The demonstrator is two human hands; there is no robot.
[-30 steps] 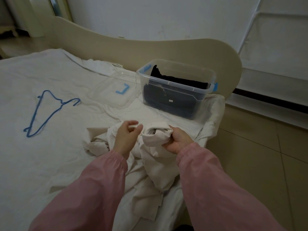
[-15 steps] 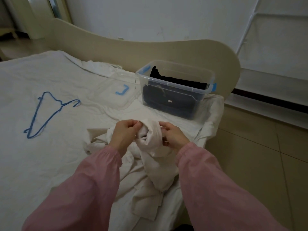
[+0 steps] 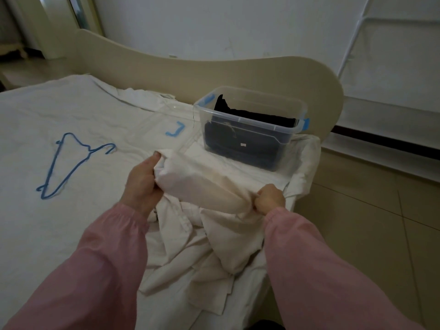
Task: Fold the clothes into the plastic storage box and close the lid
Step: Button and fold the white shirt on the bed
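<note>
A cream-white garment [image 3: 202,184] is stretched between both hands above the bed's near right corner, and the rest of it lies crumpled below. My left hand [image 3: 142,184] grips its left end. My right hand [image 3: 270,201] is clenched on its right end. Behind it, the clear plastic storage box [image 3: 252,110] with blue latches stands open on the bed corner, holding dark folded clothes [image 3: 240,141]. Its clear lid [image 3: 164,129], with a blue latch, lies flat on the sheet just left of the box.
A blue wire hanger [image 3: 71,160] lies on the white sheet [image 3: 47,222] to the left. The beige footboard [image 3: 214,72] curves behind the box. Tiled floor [image 3: 369,222] drops off to the right of the bed, with a white rack [image 3: 381,55] against the wall.
My hands have moved apart, drawing the bunched garment out into a long taut band; the left hand went up and left, the right hand down and right.
</note>
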